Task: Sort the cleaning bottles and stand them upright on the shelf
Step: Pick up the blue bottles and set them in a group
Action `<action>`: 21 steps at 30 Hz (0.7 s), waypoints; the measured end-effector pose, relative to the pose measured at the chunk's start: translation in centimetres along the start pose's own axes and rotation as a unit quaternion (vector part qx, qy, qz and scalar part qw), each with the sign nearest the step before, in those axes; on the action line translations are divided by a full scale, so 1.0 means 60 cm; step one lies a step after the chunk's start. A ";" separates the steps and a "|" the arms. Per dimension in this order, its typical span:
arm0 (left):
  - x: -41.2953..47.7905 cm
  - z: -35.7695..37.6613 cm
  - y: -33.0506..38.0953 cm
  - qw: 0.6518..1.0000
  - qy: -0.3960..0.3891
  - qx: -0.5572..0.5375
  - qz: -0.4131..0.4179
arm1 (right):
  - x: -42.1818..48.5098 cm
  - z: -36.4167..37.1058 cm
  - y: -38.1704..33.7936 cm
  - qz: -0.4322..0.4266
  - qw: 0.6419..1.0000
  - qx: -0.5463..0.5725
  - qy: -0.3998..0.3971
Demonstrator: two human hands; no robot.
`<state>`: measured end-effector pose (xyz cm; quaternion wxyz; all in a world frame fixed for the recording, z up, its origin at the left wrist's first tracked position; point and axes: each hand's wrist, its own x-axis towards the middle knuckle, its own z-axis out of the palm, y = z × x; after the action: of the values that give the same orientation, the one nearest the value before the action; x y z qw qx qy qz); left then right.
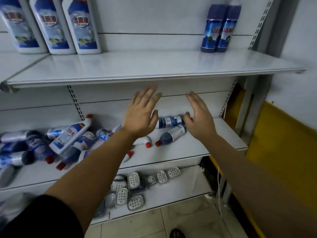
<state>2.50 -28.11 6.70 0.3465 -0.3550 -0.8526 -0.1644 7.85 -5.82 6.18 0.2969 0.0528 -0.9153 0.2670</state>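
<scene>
White sheet-metal shop shelving fills the frame, with pale floor tiles at the bottom and a yellow panel at the right edge. On the upper shelf (154,66), three white bottles (51,26) stand in the upper left and two upright blue bottles (221,28) in the upper right. The rest lie in a heap of bottles (68,140) on the middle shelf (214,140), left of centre.

The left hand (140,115) and right hand (199,117) hover at centre with fingers spread wide, holding nothing. Between and just beneath them lie two fallen blue bottles (169,121), one behind the other.

The step looks like a reach for that pair. Each hand would do well to close round a bottle's body mid-label, not the narrow neck, lift it clear of the shelf edge above, and set it base-down beside its blue kin, so colours stay grouped.

The bottles are smooth plastic, round-bodied, glossy-labelled and red-capped, so probably slippery. The white ones are flatter, with bent necks. The shelves are hard and slick.
</scene>
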 end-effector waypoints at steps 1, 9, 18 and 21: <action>-0.011 0.016 -0.007 0.999 -0.046 -0.008 -0.017 | -0.005 0.011 0.016 0.020 0.999 0.002 -0.028; 0.000 0.148 -0.069 0.921 -0.304 -0.043 -0.238 | -0.001 0.137 0.159 0.105 0.962 -0.064 -0.244; 0.063 0.380 -0.104 0.892 -0.371 -0.043 -0.255 | 0.043 0.305 0.270 -0.103 0.909 -0.198 -0.352; 0.069 0.459 -0.105 0.886 -0.388 -0.061 -0.246 | 0.038 0.331 0.304 -0.152 0.896 -0.230 -0.349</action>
<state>-17.21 -15.95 -10.03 -0.0858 -0.1896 -0.9673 -0.1452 -8.91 -0.45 -14.42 -0.0005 0.2112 -0.9768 -0.0346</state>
